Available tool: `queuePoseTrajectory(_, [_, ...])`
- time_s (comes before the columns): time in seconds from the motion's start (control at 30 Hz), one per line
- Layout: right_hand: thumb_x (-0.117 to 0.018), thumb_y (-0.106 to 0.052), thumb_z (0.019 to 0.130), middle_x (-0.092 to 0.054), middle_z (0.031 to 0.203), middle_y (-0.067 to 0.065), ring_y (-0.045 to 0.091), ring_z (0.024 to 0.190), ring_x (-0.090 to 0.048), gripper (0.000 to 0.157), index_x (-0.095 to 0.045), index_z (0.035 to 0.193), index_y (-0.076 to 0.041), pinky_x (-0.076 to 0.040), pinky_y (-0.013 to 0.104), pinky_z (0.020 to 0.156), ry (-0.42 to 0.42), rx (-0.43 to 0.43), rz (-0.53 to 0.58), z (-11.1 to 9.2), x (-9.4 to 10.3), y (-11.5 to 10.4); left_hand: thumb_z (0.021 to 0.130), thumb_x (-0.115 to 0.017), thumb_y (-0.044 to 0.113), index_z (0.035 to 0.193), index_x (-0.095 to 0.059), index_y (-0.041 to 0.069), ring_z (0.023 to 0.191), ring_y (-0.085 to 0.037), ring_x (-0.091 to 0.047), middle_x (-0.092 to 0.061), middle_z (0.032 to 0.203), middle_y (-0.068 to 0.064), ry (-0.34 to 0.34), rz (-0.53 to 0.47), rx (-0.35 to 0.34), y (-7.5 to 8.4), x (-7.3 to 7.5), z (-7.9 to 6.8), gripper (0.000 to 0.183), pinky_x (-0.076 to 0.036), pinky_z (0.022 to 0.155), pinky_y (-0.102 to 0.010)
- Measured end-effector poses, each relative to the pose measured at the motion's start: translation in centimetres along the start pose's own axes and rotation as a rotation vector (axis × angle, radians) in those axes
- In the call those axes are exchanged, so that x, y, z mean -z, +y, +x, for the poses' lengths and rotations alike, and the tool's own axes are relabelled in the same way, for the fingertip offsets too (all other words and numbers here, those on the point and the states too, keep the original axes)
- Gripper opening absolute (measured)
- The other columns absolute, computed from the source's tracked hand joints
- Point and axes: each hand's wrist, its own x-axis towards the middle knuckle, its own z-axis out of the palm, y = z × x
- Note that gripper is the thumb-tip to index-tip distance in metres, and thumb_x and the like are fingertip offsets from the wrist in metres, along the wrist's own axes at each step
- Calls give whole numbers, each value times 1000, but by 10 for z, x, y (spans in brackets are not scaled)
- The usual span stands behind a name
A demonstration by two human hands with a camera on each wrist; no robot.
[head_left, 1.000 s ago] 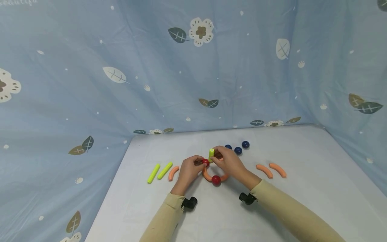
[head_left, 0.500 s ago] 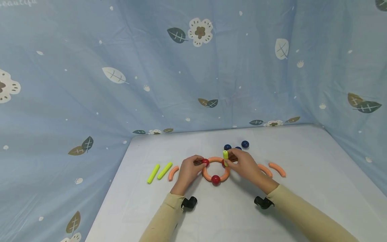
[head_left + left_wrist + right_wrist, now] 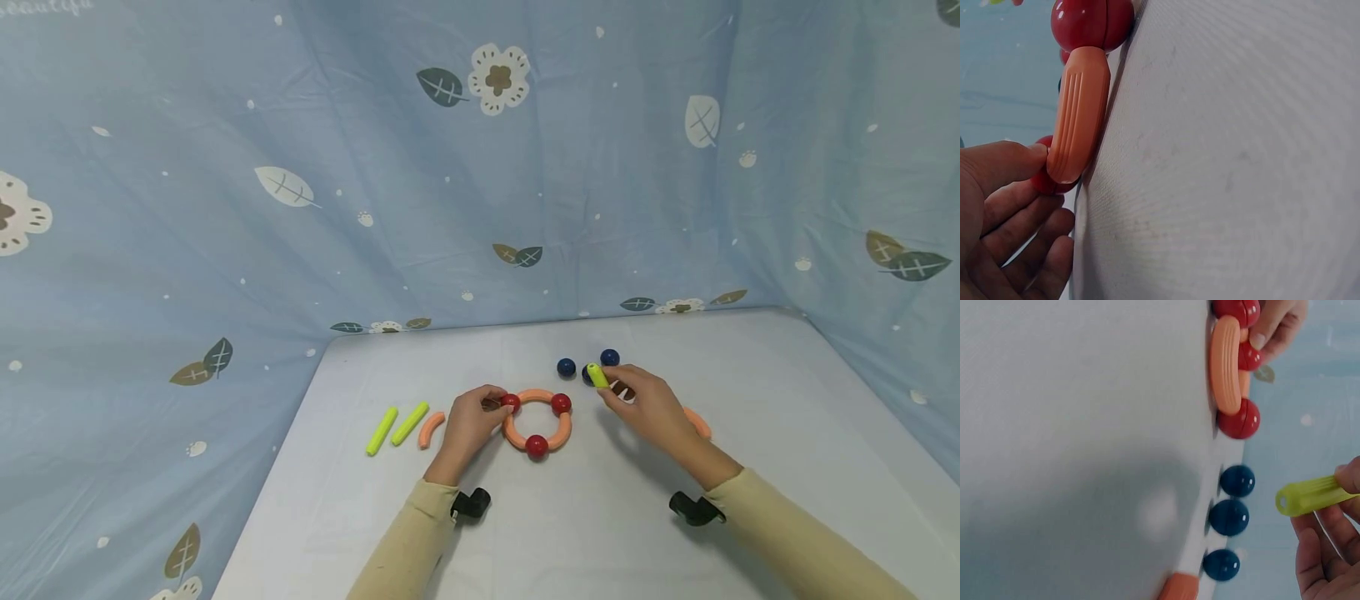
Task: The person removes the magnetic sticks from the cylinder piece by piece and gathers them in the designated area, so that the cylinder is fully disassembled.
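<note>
On the white table lies a ring of curved orange sticks joined by red balls. My left hand holds the red ball at the ring's far left; its thumb rests against that ball in the left wrist view. The other red balls sit at the far right and the near side of the ring. My right hand, off to the right, pinches a yellow-green stick above the table. Behind the stick, a blue ball is partly hidden in the head view.
Two yellow-green sticks and a curved orange stick lie left of my left hand. Blue balls stand beyond the ring. Another curved orange stick is partly covered by my right arm. A patterned blue cloth hangs behind the table.
My right hand has moved right from above the ring with the yellow-green stick, which now tilts. The ring's far side has come into view. My left hand stays on the red ball.
</note>
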Motion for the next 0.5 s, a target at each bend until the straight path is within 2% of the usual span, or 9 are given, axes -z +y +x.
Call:
queuePoseTrajectory(0.23, [-74, -12, 94, -71, 105, 7, 19, 86, -65, 42, -62, 134, -7, -54, 36, 72, 24, -45, -41, -11, 15, 18, 91, -79, 25, 111, -75, 15, 91, -13, -69, -73, 100, 3, -2, 2, -5, 0, 0, -1, 22, -57, 78, -32])
queuePoseTrajectory(0.4, [-76, -11, 92, -71, 100, 5, 17, 80, -64, 42, -61, 131, -10, -51, 30, 65, 61, -33, -58, -21, 26, 32, 91, -79, 25, 110, -76, 15, 88, -12, -68, -73, 98, 3, 4, 6, -6, 0, -1, -1, 21, -57, 76, -31])
queuePoseTrajectory(0.5, [-76, -11, 92, -70, 98, 4, 19, 79, -64, 41, -62, 130, -10, -50, 28, 61, 60, -54, -70, -27, 33, 40, 91, -79, 24, 110, -76, 15, 88, -12, -68, -73, 98, 3, 6, 1, -1, 0, 0, -1, 21, -57, 76, -31])
